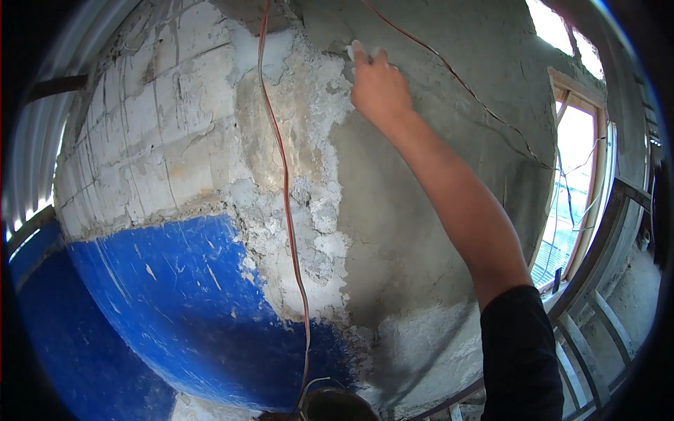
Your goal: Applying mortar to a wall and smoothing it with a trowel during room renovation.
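My right hand point(380, 85) is raised against the upper wall, at the left border of the grey plaster point(421, 231). Its fingers are bent around something pale and small, of which only light edges show past the fingertips, too little to name. The arm reaches up from the lower right in a dark sleeve. Left of the hand runs a rough strip of crumbly, whitish wall point(319, 210). My left hand is out of the picture.
A red-and-grey cable point(281, 158) hangs down the wall towards a bucket-like container point(337, 405) at the bottom edge. Another thin wire point(467, 88) slants to the window point(572, 168) on the right. Blue-painted wall point(175, 302) fills the lower left; a metal ladder-like frame point(586, 358) stands lower right.
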`<state>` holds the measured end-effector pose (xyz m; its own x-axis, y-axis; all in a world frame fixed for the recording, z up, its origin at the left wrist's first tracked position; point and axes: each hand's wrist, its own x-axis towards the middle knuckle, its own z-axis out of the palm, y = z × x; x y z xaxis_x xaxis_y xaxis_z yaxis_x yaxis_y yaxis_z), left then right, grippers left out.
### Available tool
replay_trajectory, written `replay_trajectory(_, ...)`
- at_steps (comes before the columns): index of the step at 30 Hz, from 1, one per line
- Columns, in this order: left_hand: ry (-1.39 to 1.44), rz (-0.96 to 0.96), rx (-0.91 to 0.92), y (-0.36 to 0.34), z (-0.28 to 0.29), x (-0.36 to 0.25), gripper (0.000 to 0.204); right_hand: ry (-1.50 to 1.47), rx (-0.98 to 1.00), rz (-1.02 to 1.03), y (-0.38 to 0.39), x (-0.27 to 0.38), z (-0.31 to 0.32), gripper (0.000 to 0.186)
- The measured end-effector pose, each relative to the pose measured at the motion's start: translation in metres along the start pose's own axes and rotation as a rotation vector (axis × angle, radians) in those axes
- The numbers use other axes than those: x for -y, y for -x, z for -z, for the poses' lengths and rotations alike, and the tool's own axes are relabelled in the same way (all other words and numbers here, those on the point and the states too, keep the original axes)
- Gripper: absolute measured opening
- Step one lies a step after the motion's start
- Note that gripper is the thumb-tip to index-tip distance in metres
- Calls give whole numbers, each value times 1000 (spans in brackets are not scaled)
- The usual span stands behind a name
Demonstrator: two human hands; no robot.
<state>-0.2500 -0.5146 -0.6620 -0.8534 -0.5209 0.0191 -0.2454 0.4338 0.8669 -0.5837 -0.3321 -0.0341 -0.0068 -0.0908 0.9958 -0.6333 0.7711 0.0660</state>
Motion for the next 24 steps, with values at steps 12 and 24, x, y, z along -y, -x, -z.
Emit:
replay_trajectory(12, 28, 72, -16, 46, -1, 17, 49, 40, 192, 3, 28, 7, 17, 52)
replay_trajectory(24, 32, 74, -42, 53, 1, 21, 49, 94, 333, 115, 27, 24, 19, 50)
